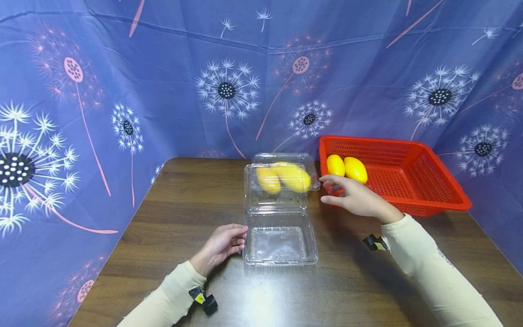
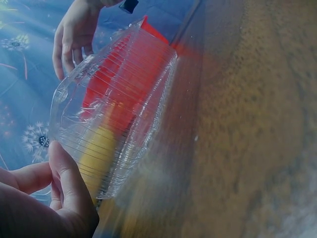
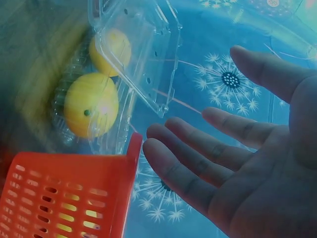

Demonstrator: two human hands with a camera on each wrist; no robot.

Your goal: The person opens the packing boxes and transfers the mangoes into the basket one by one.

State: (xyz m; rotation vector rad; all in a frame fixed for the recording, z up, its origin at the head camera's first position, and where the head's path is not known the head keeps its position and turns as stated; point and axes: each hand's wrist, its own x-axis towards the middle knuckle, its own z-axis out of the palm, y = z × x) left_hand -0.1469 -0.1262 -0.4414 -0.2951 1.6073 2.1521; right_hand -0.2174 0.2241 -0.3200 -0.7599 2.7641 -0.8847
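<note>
A clear plastic clamshell box [image 1: 279, 260] lies unfolded on the table, its bottom half nearest me. My left hand [image 1: 222, 245] pinches its left rim between thumb and fingers, as the left wrist view shows [image 2: 59, 183]. Behind it, a second clear box [image 1: 314, 159] holds two yellow mangoes [image 1: 296, 178], seen through the raised lid [image 1: 253, 203] of the front box. Over the left front rim of a red basket [image 1: 445, 195] hovers my right hand [image 1: 359, 197], fingers spread and holding nothing. In the right wrist view, its fingers [image 3: 178, 171] are apart from the boxed mangoes [image 3: 91, 111].
Two more yellow mangoes [image 1: 355, 170] sit in the left end of the red basket, at the table's back right. A blue dandelion-print cloth [image 1: 171, 91] hangs behind the brown wooden table [image 1: 184, 195] and along its sides.
</note>
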